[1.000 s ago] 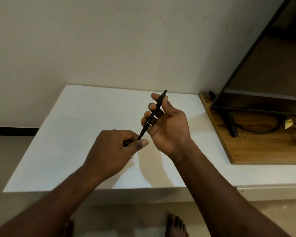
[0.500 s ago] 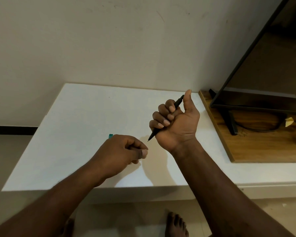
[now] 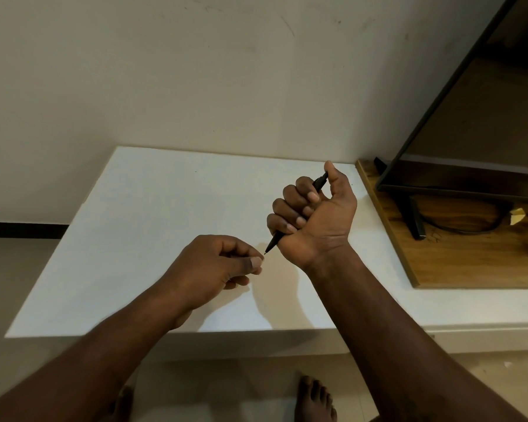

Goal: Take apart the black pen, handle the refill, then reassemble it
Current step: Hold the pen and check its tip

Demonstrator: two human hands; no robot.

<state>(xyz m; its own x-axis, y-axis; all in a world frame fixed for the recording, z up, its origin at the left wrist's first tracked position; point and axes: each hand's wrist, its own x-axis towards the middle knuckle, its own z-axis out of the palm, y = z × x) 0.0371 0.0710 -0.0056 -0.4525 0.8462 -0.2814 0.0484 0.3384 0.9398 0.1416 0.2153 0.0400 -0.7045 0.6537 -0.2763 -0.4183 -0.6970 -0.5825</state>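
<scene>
Black pen: a slim black plastic pen (image 3: 320, 181) is gripped in the right hand (image 3: 314, 213), held in the air above the desk and not touching it.
Long axis: diagonal in the head view, running from upper right to lower left.
Pointing: the fine writing tip is the lower left end and points down toward the left hand; the blunt end sticks up past the index finger, beside the raised thumb.
Visible portions: only the two ends show, one above the fist and one below it; the middle of the barrel is hidden inside the fingers.
Right hand: curled into a fist around the pen, four fingers wrapped over the barrel, palm side turned toward the camera, thumb upright beside the upper end.
Left hand: the left hand (image 3: 217, 264) is loosely curled, thumb pressed against the index fingertip in a pinch; whether anything is between them cannot be told.
Gap: the pen tip lies just beside the left thumb, apart from it.
Desk: a flat white desk (image 3: 141, 226) stands against a plain pale wall (image 3: 195, 71) under both hands.
Right side: a brown wooden board (image 3: 470, 257) lies on the desk, carrying a dark flat screen (image 3: 482, 123) on a black stand.
Below: a bare foot (image 3: 314, 400) on the floor.
</scene>
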